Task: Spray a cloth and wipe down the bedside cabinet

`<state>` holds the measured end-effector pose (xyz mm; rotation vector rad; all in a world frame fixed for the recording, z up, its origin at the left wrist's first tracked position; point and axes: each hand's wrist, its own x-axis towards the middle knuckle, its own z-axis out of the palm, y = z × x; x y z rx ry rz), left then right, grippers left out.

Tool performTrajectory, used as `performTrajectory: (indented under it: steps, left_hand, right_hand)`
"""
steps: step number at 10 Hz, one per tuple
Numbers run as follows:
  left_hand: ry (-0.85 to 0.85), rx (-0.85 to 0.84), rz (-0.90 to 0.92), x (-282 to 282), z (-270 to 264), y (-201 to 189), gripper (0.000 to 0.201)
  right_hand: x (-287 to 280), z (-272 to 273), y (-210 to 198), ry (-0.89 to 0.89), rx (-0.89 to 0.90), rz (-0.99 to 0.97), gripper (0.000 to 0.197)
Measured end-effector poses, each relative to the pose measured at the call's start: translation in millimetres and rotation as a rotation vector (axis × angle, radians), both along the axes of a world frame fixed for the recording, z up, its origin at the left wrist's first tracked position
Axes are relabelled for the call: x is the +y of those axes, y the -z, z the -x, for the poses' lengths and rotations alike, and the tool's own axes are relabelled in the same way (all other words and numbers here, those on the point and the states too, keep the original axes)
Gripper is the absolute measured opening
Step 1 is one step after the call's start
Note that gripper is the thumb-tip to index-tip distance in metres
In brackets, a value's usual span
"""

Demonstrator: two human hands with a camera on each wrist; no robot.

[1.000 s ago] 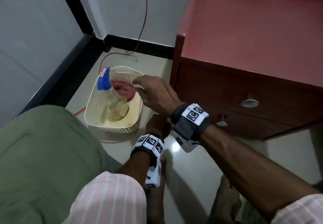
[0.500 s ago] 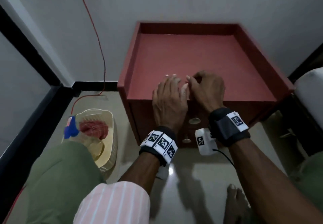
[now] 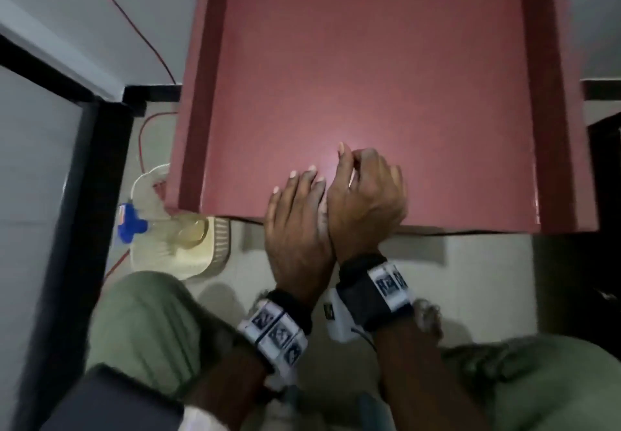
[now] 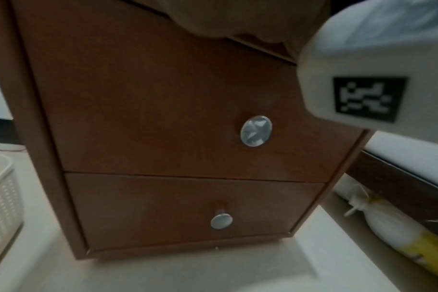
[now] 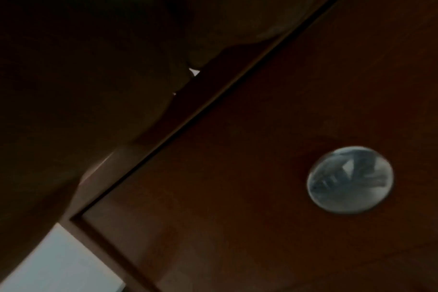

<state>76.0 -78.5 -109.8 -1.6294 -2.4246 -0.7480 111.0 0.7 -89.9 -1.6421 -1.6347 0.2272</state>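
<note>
The red-brown bedside cabinet's top [image 3: 369, 61] fills the head view. My left hand [image 3: 295, 215] lies flat on its front edge with straight fingers. Pressed against it, my right hand [image 3: 366, 195] rests on the top with most fingers curled under; I see nothing in it. The blue-headed spray bottle [image 3: 131, 225] lies in the cream basket [image 3: 188, 262] on the floor to the left. A reddish patch [image 3: 157, 182] at the basket's far end may be the cloth; the cabinet corner hides the rest. Two drawer knobs [image 4: 256, 131] [image 4: 221, 221] show in the left wrist view.
A red cable [image 3: 144, 37] runs down the wall to the floor behind the basket. Black skirting [image 3: 84, 148] lines the left wall. A dark bed frame [image 3: 605, 195] stands right of the cabinet, with a white and yellow bag [image 4: 400, 233] under it. My knees flank the hands.
A second ago my right hand was at the basket by the red cloth. Both hands now rest on the cabinet top, closer together than half a second ago.
</note>
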Motion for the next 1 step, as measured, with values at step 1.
performTrajectory:
  steps: [1]
  left_hand:
    - [-0.031, -0.226, 0.264, 13.5, 2.2, -43.0, 0.032]
  right_hand:
    - [12.0, 4.9, -25.1, 0.022, 0.062, 0.385, 0.029]
